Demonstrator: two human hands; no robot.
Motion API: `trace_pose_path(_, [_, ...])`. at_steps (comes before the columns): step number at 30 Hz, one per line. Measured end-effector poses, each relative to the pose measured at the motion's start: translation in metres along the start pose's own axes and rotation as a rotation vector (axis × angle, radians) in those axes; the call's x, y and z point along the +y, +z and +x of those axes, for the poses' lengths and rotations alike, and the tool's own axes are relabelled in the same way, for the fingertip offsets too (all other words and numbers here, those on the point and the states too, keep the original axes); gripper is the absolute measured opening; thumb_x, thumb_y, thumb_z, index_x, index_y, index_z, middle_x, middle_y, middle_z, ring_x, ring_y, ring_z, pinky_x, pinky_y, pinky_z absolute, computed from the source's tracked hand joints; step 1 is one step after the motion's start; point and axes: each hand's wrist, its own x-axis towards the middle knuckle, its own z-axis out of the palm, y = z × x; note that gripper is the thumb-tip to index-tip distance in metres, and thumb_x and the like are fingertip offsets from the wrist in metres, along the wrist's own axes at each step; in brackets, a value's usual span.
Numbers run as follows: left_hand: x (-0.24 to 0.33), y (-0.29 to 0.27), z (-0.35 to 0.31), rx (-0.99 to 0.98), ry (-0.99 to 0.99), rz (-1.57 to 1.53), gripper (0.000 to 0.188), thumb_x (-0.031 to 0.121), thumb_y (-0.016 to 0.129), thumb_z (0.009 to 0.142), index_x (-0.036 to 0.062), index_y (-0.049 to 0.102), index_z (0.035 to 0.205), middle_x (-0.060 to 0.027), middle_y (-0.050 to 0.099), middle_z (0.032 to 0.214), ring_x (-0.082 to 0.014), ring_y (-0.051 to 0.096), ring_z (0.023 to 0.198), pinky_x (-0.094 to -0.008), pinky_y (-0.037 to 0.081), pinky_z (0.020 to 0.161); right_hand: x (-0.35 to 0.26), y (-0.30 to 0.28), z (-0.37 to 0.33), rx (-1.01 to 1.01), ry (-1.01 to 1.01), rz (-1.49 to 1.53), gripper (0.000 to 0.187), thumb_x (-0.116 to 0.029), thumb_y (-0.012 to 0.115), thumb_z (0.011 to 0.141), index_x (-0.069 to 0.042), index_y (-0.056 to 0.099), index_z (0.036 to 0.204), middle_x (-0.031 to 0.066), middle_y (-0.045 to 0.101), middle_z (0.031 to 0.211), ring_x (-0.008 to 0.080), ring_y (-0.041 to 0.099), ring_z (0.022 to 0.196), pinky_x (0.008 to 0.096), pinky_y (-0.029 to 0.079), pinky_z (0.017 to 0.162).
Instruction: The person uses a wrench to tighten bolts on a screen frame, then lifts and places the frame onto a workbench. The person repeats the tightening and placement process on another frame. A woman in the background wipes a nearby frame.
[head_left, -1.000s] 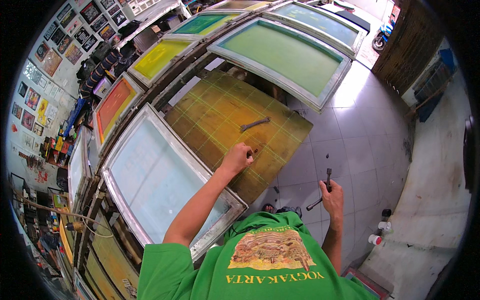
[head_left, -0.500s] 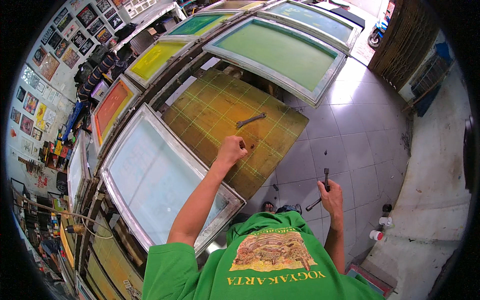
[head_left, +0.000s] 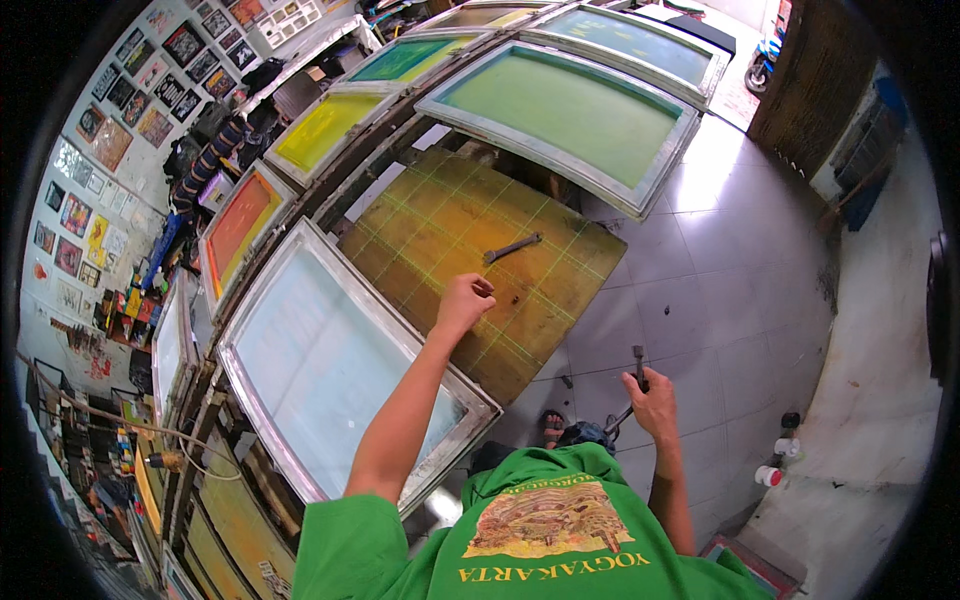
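My left hand [head_left: 467, 303] hovers over or rests on a brown wooden board [head_left: 400, 240] marked with a yellow-green grid. Its fingers are curled together, and what they hold, if anything, is hidden. Just beyond it lies an open-ended spanner [head_left: 512, 248] on the board, and a small dark piece [head_left: 515, 300] sits to the right of the fingers. My right hand [head_left: 654, 402] is closed around a dark metal L-shaped socket wrench [head_left: 639, 360], held above the floor right of the board. One end of it points up; the other slants down toward my body.
A framed pale-blue printing screen [head_left: 330, 370] lies left of the board; a green one [head_left: 570, 110] is behind it. Yellow [head_left: 330, 132] and orange [head_left: 240, 230] screens continue around the press. Small containers [head_left: 768, 475] stand by the right wall. Dark bits [head_left: 567, 381] lie on the tiled floor [head_left: 720, 300].
The view has shifted slightly, so the press appears a little farther right. My right hand has come a little closer to my body's middle, and the wrench has tilted. My left hand stays over the board.
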Motion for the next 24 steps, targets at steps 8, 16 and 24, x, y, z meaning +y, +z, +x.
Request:
trace_pose_path(8, [0.028,-0.034,-0.024,-0.001,-0.549,-1.929,0.009,0.002,0.066,0.097,0.0002,0.07,0.105,-0.0113,0.068,0.096,-0.0214,0.069,0.082,-0.0293,0.067,0.077,0.002,-0.01,-0.004,-0.019,0.051,-0.005,0.042,-0.035,0.076,0.098,0.004,0.065,0.086,0.0182,0.064,0.069,0.0266,0.059,0.061,0.0434,0.048,0.063])
trace_pose_path(16, [-0.003,-0.021,-0.012,-0.062,-0.334,-0.875,0.032,0.032,0.063,0.098,0.002,0.074,0.096,-0.0113,0.069,0.081,-0.0209,0.065,0.071,-0.0327,0.055,0.062,-0.016,-0.009,0.001,-0.051,-0.008,-0.038,0.039,-0.036,0.075,0.098,0.003,0.071,0.092,0.0192,0.066,0.072,0.0294,0.061,0.063,0.0438,0.048,0.064])
trace_pose_path(24, [-0.023,0.01,-0.032,0.26,0.061,0.315,0.039,0.04,0.088,0.082,0.0054,0.084,0.1,-0.0174,0.079,0.086,-0.0321,0.075,0.077,-0.0413,0.058,0.073,-0.01,-0.011,-0.009,-0.063,0.008,-0.048,0.037,-0.035,0.075,0.098,0.001,0.076,0.098,0.0172,0.065,0.071,0.0266,0.062,0.064,0.0425,0.048,0.065])
